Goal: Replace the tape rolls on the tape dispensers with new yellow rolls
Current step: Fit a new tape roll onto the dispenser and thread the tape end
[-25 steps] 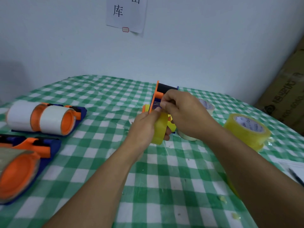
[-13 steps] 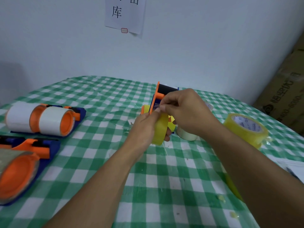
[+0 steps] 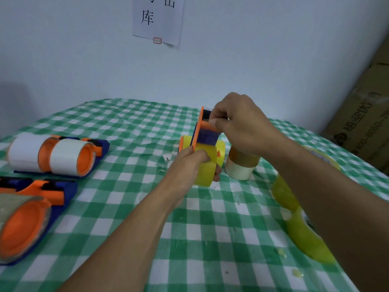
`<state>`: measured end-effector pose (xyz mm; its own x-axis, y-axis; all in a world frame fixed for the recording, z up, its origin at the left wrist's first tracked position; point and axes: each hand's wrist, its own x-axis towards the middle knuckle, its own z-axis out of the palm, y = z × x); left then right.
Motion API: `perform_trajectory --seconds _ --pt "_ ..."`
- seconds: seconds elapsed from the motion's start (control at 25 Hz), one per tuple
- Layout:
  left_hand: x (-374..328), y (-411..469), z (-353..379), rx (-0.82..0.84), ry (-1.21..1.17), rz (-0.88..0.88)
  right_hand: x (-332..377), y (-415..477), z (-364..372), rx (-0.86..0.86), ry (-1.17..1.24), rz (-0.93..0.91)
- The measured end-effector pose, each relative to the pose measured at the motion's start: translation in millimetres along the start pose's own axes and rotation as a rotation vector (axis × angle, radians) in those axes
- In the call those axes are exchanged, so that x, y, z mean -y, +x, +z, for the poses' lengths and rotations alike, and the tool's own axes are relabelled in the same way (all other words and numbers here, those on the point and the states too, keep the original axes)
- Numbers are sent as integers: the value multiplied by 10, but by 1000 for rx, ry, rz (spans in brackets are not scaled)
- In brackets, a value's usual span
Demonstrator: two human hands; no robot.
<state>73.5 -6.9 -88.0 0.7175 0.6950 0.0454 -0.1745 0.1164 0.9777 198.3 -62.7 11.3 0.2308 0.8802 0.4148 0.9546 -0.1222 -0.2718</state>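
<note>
From the head camera, the left hand [image 3: 189,165] is closed around a yellow tape roll [image 3: 207,165] mounted on an orange and blue dispenser [image 3: 200,131], held above the green checked table [image 3: 130,127]. The right hand [image 3: 242,125] pinches the tape end at the dispenser's upper part, fingers drawn together. Two more dispensers [image 3: 56,154] lie at the left; further yellow rolls [image 3: 303,228] lie under the right forearm.

A glossy translucent yellow tape roll [image 3: 207,169] sits on a matt orange plastic dispenser [image 3: 199,131]; the green-checked tablecloth [image 3: 126,186] looks like woven cloth.
</note>
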Motion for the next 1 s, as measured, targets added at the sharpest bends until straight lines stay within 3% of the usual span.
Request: perform_trajectory --seconds 0.32,0.56,1.0 --pt "-1 21 3 -15 -69 36 119 93 -84 157 -16 56" --pt "12 32 30 -24 -145 7 155 161 -204 153 -53 53" --pt "45 6 39 -33 -45 53 147 204 -328 157 166 205"
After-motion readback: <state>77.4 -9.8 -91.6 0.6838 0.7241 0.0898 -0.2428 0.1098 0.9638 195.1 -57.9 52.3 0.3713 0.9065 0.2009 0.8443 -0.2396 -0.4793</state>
